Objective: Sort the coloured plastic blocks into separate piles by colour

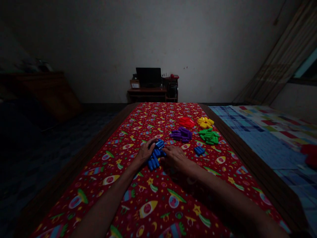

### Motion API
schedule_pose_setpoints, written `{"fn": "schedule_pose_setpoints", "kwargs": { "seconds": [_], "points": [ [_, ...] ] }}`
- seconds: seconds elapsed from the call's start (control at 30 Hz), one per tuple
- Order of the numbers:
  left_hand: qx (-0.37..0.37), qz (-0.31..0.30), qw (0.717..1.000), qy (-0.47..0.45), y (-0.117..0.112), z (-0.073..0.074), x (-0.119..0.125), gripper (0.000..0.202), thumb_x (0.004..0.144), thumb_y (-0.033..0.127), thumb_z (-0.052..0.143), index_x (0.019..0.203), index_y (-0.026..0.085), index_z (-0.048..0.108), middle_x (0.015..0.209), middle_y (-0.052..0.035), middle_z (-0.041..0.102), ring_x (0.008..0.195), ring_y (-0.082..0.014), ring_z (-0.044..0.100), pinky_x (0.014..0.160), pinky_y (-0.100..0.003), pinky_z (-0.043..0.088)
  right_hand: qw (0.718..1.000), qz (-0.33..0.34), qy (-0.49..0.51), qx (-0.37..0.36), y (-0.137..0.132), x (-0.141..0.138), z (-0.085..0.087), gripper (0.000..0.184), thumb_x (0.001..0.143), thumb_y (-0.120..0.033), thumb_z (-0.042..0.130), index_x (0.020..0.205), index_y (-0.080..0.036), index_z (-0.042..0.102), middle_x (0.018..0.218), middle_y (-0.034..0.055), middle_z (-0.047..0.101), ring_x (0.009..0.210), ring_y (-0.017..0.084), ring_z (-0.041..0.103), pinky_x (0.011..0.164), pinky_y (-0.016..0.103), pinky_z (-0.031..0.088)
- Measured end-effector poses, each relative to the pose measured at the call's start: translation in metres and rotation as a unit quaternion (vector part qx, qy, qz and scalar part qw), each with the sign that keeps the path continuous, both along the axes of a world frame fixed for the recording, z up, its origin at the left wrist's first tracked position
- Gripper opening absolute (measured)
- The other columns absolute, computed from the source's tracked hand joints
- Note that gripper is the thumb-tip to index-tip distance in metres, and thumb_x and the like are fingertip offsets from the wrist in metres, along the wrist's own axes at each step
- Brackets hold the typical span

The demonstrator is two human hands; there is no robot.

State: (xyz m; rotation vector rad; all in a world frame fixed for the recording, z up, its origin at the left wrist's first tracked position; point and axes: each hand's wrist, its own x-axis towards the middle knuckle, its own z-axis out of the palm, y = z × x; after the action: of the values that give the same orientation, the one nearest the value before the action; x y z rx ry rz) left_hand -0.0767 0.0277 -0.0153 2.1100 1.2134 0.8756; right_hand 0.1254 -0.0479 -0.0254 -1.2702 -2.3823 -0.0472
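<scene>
Both my hands rest on a red patterned tablecloth (158,205) around a small pile of blue plastic pieces (155,156). My left hand (145,152) cups the pile's left side with fingers curled on the pieces. Against the right side presses my right hand (175,157), fingers bent toward the pile. A few more blue pieces (199,150) lie apart to the right. Farther away sit sorted piles: purple (181,134), green (209,136), red (186,122) and yellow (205,122).
The table's wooden edge (250,158) runs along the right, next to a bed with a checkered blanket (267,132). A small desk with a dark monitor (149,77) stands at the far wall. The room is dim; a curtain hangs at the right.
</scene>
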Motion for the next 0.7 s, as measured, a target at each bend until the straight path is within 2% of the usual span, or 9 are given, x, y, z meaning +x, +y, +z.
{"fn": "schedule_pose_setpoints", "kwargs": {
  "seconds": [0.07, 0.17, 0.33, 0.4, 0.5, 0.6, 0.7],
  "points": [
    [0.02, -0.016, 0.999, 0.025, -0.002, -0.001, -0.002, 0.043, 0.088, 0.036, 0.042, 0.123, 0.018, 0.059, 0.126, -0.0088, 0.064, 0.117, -0.0229, 0.058, 0.103, -0.039, 0.043, 1.0, 0.011, -0.01, -0.005, 0.002, -0.013, -0.003, 0.04, 0.091, -0.02, 0.047, 0.131, -0.02, 0.052, 0.131, 0.014, 0.054, 0.124, 0.028, 0.046, 0.102, 0.045, 0.038],
    [0.067, -0.036, 0.996, 0.04, -0.005, -0.004, -0.002, 0.044, 0.084, 0.039, 0.051, 0.121, 0.017, 0.06, 0.124, -0.0108, 0.063, 0.116, -0.0251, 0.058, 0.102, -0.042, 0.044, 1.0, 0.002, -0.01, -0.017, 0.0, -0.002, 0.001, 0.039, 0.09, -0.014, 0.045, 0.127, -0.019, 0.054, 0.125, 0.0129, 0.058, 0.117, 0.025, 0.048, 0.099, 0.041, 0.04],
    [0.116, -0.039, 0.992, 0.035, -0.004, -0.005, 0.003, 0.039, 0.082, 0.037, 0.059, 0.116, 0.018, 0.063, 0.117, -0.0107, 0.065, 0.11, -0.0252, 0.06, 0.097, -0.041, 0.048, 0.996, -0.093, -0.013, 0.005, -0.014, 0.063, 0.015, 0.031, 0.087, -0.014, 0.049, 0.116, -0.018, 0.06, 0.113, 0.0115, 0.063, 0.1, 0.023, 0.053, 0.087, 0.034, 0.043],
    [0.13, -0.031, 0.99, 0.041, -0.002, -0.003, 0.006, 0.032, 0.082, 0.034, 0.06, 0.111, 0.021, 0.066, 0.113, -0.0088, 0.068, 0.108, -0.0251, 0.061, 0.096, -0.041, 0.048, 0.991, -0.127, -0.013, 0.024, -0.021, 0.088, 0.013, 0.025, 0.087, -0.014, 0.049, 0.108, -0.017, 0.064, 0.108, 0.0117, 0.064, 0.097, 0.023, 0.055, 0.086, 0.035, 0.043],
    [0.149, -0.022, 0.987, 0.056, -0.003, 0.004, 0.011, 0.026, 0.082, 0.029, 0.061, 0.106, 0.023, 0.068, 0.109, -0.0069, 0.07, 0.105, -0.0249, 0.062, 0.094, -0.041, 0.049, 0.991, -0.128, 0.005, 0.042, -0.028, 0.11, 0.005, 0.02, 0.089, -0.016, 0.048, 0.098, -0.018, 0.067, 0.101, 0.0111, 0.066, 0.096, 0.023, 0.057, 0.085, 0.036, 0.045],
    [0.166, -0.028, 0.984, 0.05, -0.009, 0.013, 0.018, 0.023, 0.081, 0.024, 0.061, 0.102, 0.022, 0.068, 0.106, -0.0066, 0.071, 0.102, -0.0235, 0.064, 0.092, -0.038, 0.051, 0.99, -0.106, 0.064, 0.069, -0.032, 0.107, 0.006, 0.02, 0.091, -0.023, 0.05, 0.1, -0.019, 0.067, 0.11, 0.0121, 0.066, 0.104, 0.025, 0.058, 0.089, 0.04, 0.047],
    [0.182, -0.061, 0.981, 0.009, -0.022, 0.02, 0.031, 0.022, 0.081, 0.023, 0.062, 0.102, 0.021, 0.067, 0.104, -0.0064, 0.071, 0.1, -0.0221, 0.064, 0.089, -0.036, 0.052, 0.982, -0.081, 0.15, 0.081, -0.033, 0.087, 0.019, 0.025, 0.092, -0.028, 0.05, 0.111, -0.02, 0.064, 0.118, 0.0124, 0.065, 0.111, 0.024, 0.059, 0.093, 0.042, 0.048]
  ]
}}
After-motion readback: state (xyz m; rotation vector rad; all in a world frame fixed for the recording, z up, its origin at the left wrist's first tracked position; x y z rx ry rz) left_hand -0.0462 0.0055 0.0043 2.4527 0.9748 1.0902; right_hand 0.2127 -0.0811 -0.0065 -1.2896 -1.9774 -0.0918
